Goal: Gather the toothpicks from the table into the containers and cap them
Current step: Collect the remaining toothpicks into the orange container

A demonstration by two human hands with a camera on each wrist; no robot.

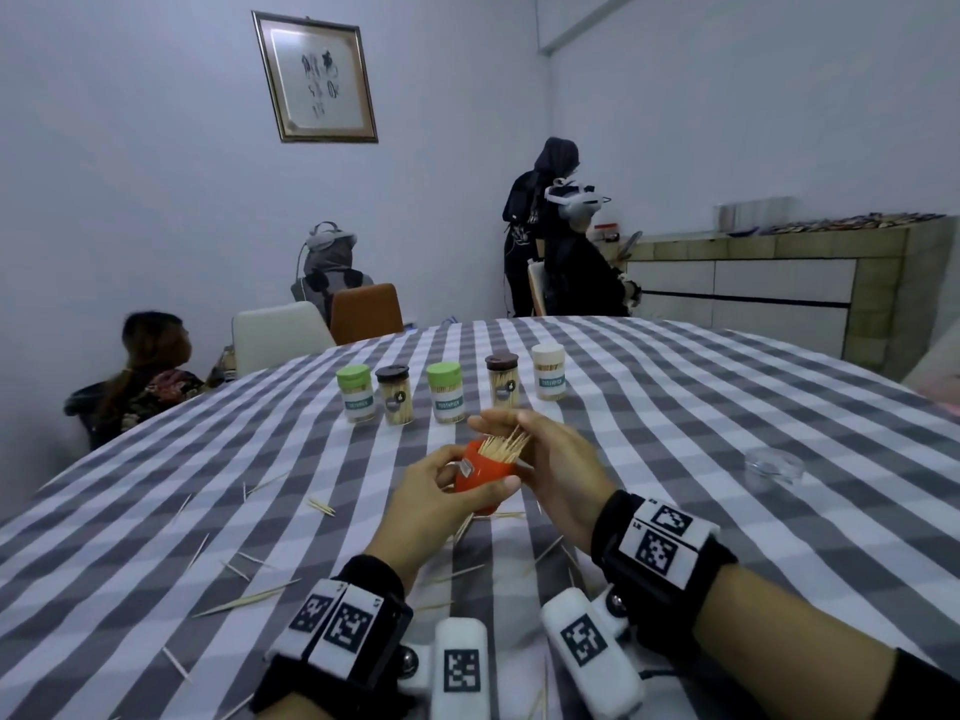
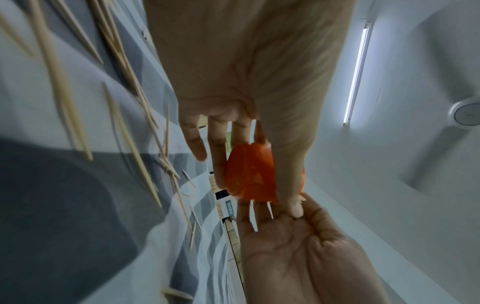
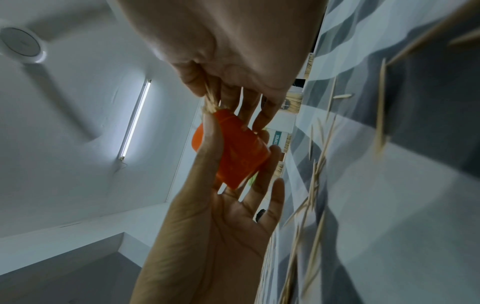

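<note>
My left hand (image 1: 448, 485) grips a small orange container (image 1: 480, 472) above the checked table, thumb on one side and fingers on the other. A bunch of toothpicks (image 1: 503, 443) sticks out of its open top. My right hand (image 1: 519, 433) pinches that bunch between thumb and fingers. The right wrist view shows the pinched toothpicks (image 3: 209, 100) entering the orange container (image 3: 241, 152). Loose toothpicks (image 1: 321, 506) lie scattered on the cloth near me. The left wrist view shows the orange container (image 2: 249, 174) from below.
A row of capped toothpick jars stands beyond my hands: green lid (image 1: 356, 392), dark lid (image 1: 395, 394), green lid (image 1: 447, 392), brown lid (image 1: 503, 379), white lid (image 1: 549, 371). A clear round lid (image 1: 774, 465) lies to the right. People and chairs (image 1: 280, 335) are past the table's far edge.
</note>
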